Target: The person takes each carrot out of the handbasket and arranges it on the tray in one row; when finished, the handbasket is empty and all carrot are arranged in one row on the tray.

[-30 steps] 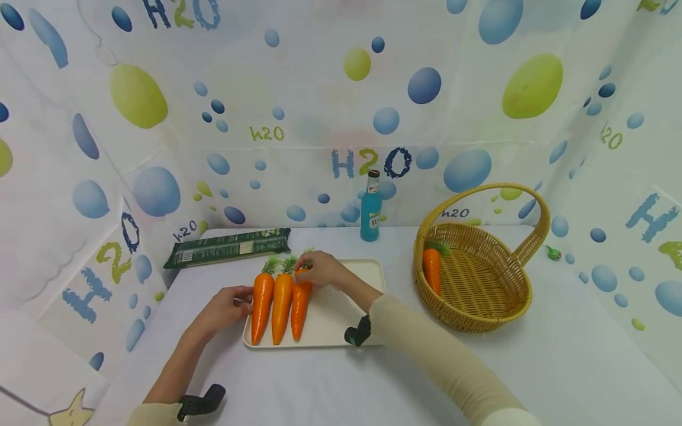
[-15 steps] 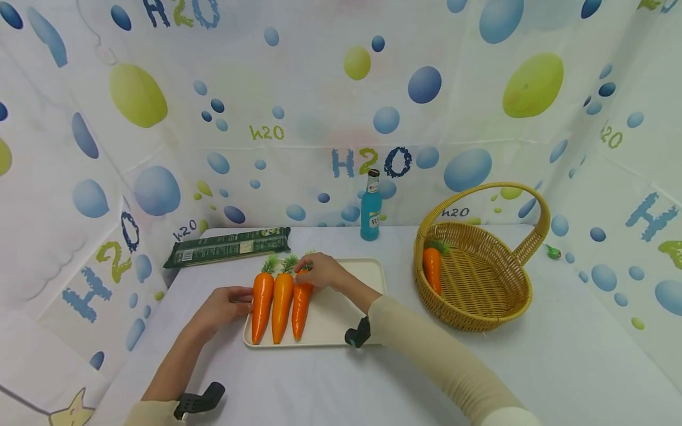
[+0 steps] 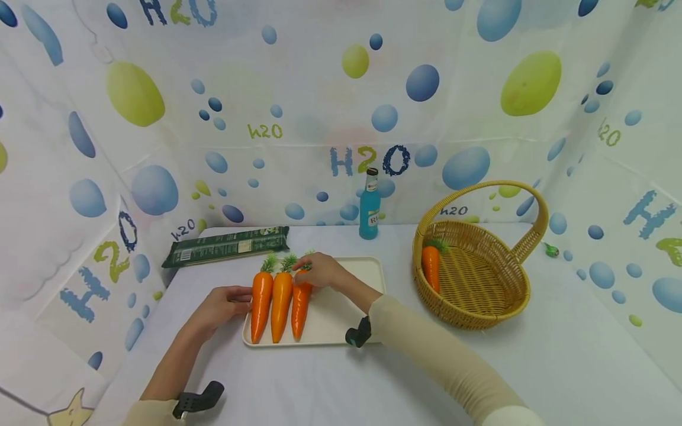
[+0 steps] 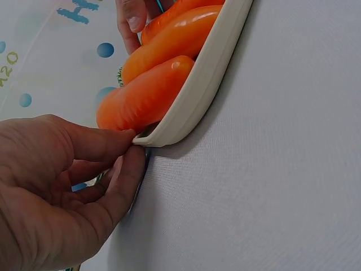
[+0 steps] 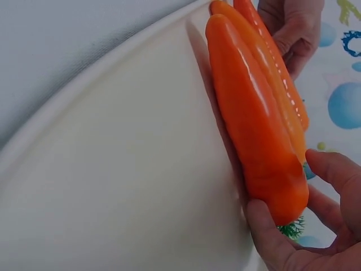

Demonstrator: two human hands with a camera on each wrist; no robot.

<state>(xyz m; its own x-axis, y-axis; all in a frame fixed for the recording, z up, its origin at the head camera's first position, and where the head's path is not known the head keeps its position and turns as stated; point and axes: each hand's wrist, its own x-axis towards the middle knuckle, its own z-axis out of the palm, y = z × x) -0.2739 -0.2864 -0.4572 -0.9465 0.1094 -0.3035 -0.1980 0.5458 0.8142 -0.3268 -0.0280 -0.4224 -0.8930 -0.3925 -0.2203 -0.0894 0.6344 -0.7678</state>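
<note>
We observe the left hand [image 3: 221, 307] pinching the rim of the cream tray [image 3: 343, 313] between thumb and fingers, just beside the leftmost carrot [image 3: 261, 307]. We find the right hand [image 3: 322, 271] gripping the thick upper end of the rightmost carrot [image 3: 301, 310], which lies on the tray next to the middle carrot [image 3: 281, 307]. We locate a fourth carrot [image 3: 431, 269] inside the wicker basket [image 3: 463, 319], at its left side.
</note>
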